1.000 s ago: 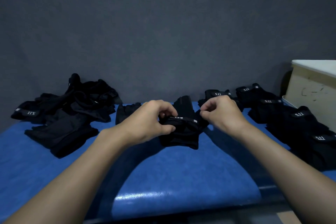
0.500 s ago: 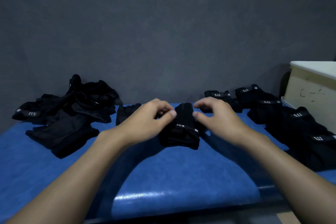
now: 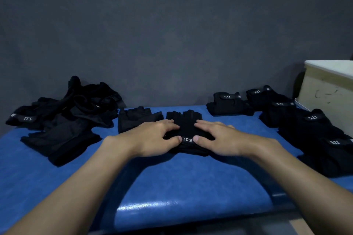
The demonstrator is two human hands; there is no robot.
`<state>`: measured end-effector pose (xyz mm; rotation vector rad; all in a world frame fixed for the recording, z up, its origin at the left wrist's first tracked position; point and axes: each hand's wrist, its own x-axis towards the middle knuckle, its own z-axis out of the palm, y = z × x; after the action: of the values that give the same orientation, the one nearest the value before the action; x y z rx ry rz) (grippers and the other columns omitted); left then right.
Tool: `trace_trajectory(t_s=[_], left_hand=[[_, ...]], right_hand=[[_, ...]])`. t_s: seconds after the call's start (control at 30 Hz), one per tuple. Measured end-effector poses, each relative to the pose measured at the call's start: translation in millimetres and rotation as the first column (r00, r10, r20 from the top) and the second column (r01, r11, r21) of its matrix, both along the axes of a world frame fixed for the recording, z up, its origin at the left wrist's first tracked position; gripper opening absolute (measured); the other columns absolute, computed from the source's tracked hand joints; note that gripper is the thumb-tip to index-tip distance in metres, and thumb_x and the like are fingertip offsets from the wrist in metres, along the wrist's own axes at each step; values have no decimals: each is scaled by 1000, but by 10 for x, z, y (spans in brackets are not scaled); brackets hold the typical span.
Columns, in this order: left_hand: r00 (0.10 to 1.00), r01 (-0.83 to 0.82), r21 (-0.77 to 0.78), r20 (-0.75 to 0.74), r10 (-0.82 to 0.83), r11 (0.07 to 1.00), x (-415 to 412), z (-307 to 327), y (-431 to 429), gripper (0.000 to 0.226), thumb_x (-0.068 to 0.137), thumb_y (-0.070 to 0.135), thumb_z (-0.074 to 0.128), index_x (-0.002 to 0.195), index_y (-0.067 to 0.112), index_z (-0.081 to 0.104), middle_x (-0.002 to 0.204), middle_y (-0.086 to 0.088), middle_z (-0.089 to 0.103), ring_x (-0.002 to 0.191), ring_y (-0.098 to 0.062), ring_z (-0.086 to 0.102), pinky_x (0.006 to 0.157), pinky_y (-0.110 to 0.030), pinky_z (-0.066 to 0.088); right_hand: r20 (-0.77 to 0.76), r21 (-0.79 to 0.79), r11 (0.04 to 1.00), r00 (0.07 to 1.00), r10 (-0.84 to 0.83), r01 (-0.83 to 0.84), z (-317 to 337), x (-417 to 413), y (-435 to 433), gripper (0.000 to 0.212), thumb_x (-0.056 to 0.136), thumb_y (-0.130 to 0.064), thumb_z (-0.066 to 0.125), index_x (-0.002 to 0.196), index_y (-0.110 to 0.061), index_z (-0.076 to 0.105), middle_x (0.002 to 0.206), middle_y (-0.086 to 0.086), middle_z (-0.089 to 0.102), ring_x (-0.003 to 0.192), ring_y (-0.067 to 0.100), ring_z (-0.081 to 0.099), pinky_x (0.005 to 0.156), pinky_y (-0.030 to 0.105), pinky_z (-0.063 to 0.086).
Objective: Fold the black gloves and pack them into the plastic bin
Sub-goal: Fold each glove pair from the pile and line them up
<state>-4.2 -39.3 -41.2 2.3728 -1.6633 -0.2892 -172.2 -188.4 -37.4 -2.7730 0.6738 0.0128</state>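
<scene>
A black fingerless glove (image 3: 188,122) with a white 5.11 label lies flat at the middle of the blue table (image 3: 187,181). My left hand (image 3: 152,139) presses on its left side with straight fingers. My right hand (image 3: 217,138) presses on its right side the same way, and both thumbs touch the cuff near the label. The pale plastic bin (image 3: 328,89) stands at the far right, partly cut off by the frame edge.
A loose heap of black gloves (image 3: 63,112) lies at the left. One single glove (image 3: 135,118) lies just left of the pressed one. Several folded gloves (image 3: 298,120) with 5.11 labels sit in a row at the right, next to the bin. A grey wall is behind.
Both hands let go of the glove's cuff, which they pinched a second ago, and spread flat on the glove. The glove now lies flat on the table.
</scene>
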Motion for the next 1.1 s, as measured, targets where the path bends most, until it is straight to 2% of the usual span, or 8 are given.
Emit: trace_trajectory(t_s=[0.17, 0.33, 0.43, 0.57, 0.7, 0.83, 0.97, 1.1], left_hand=[[999, 16, 43, 35, -18, 999, 7, -32, -34, 66, 91, 64, 34, 151, 38, 32, 164, 11, 18, 152, -9, 11, 124, -38, 12], [996, 34, 50, 78, -38, 998, -5, -42, -32, 60, 97, 59, 33, 153, 37, 29, 165, 10, 15, 152, -7, 8, 124, -37, 8], [995, 37, 32, 94, -40, 999, -6, -58, -34, 60, 98, 57, 32, 153, 34, 29, 165, 8, 16, 151, -6, 8, 123, -38, 9], [993, 50, -40, 109, -45, 998, -47, -48, -14, 55, 101, 53, 33, 151, 30, 37, 161, 6, 29, 149, -10, 21, 121, -37, 18], [991, 111, -186, 95, -94, 976, -106, 58, 44, 41, 100, 47, 43, 135, 30, 55, 132, 14, 58, 123, -8, 52, 106, -32, 40], [991, 133, -166, -7, -136, 977, -153, 168, 125, 47, 86, 49, 69, 130, 37, 57, 109, 21, 65, 97, 5, 58, 82, -10, 43], [989, 145, -107, 33, -142, 984, -132, 164, 148, 56, 79, 41, 77, 131, 37, 55, 107, 17, 65, 99, 0, 56, 89, -24, 47], [988, 149, -156, 59, -142, 976, -119, 143, 155, 40, 86, 38, 70, 125, 38, 59, 98, 16, 68, 92, -1, 59, 84, -28, 50]], right_hand=[[31, -22, 1000, 1000, -4, 5, 1, -14, 17, 63, 96, -56, 41, 152, -30, 27, 161, -15, 17, 148, 11, 10, 117, 45, 13], [297, -48, 995, 950, 95, -85, 101, -66, 64, 45, 87, -47, 65, 130, -39, 56, 137, -24, 48, 135, 1, 28, 112, 36, 19], [237, -33, 990, 961, 143, -139, 164, -112, 110, 43, 79, -49, 72, 121, -42, 61, 116, -26, 59, 116, -1, 41, 110, 34, 23], [131, -28, 988, 980, 153, -150, 157, -184, 148, 57, 78, -42, 75, 131, -42, 53, 102, -29, 52, 109, 1, 47, 106, 32, 34], [140, -9, 982, 972, 187, -188, 137, -199, 129, 53, 83, -38, 71, 132, -42, 53, 115, -21, 62, 111, 3, 52, 103, 33, 40], [106, -14, 979, 974, 202, -201, 89, -175, 91, 54, 79, -39, 67, 130, -46, 50, 107, -17, 66, 103, 7, 59, 94, 35, 48], [93, -1, 972, 968, 232, -233, 85, -171, 77, 39, 84, -28, 62, 120, -42, 56, 90, -12, 67, 88, 9, 61, 84, 37, 51], [168, -10, 967, 953, 252, -254, 61, -160, 76, 29, 97, -20, 50, 124, -26, 59, 115, -6, 58, 103, 12, 56, 94, 32, 45]])
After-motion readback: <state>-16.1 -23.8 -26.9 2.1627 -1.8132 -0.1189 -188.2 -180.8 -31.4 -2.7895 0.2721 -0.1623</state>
